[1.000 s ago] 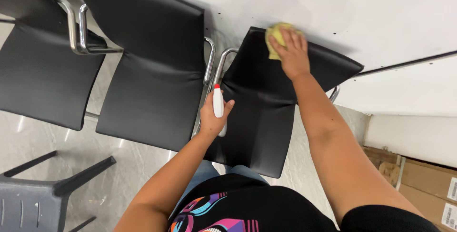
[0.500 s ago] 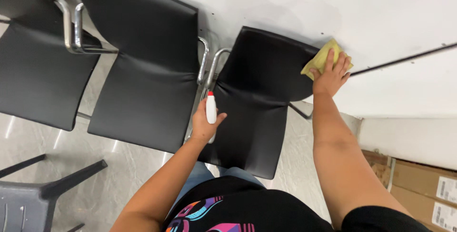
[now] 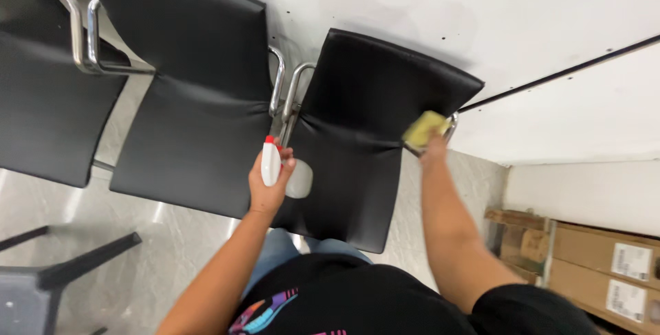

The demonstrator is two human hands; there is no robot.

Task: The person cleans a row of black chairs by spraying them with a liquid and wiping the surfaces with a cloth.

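My left hand (image 3: 269, 185) grips a white spray bottle (image 3: 297, 178) with a red tip, held over the front left part of the rightmost black chair (image 3: 350, 136). My right hand (image 3: 433, 148) presses a yellow cloth (image 3: 425, 129) against the right edge of that chair, beside its chrome armrest (image 3: 450, 126). The fingers of the right hand are mostly hidden under the cloth.
Two more black padded chairs (image 3: 192, 101) with chrome armrests (image 3: 278, 81) stand in a row to the left, against a white wall (image 3: 481, 12). Cardboard boxes (image 3: 591, 256) lie at the lower right. A grey chair base (image 3: 41, 280) sits at the lower left on the pale floor.
My right hand with the yellow cloth moved from the top of the chair's backrest to its right corner, then down the right edge. The left hand with the bottle stayed roughly in place.
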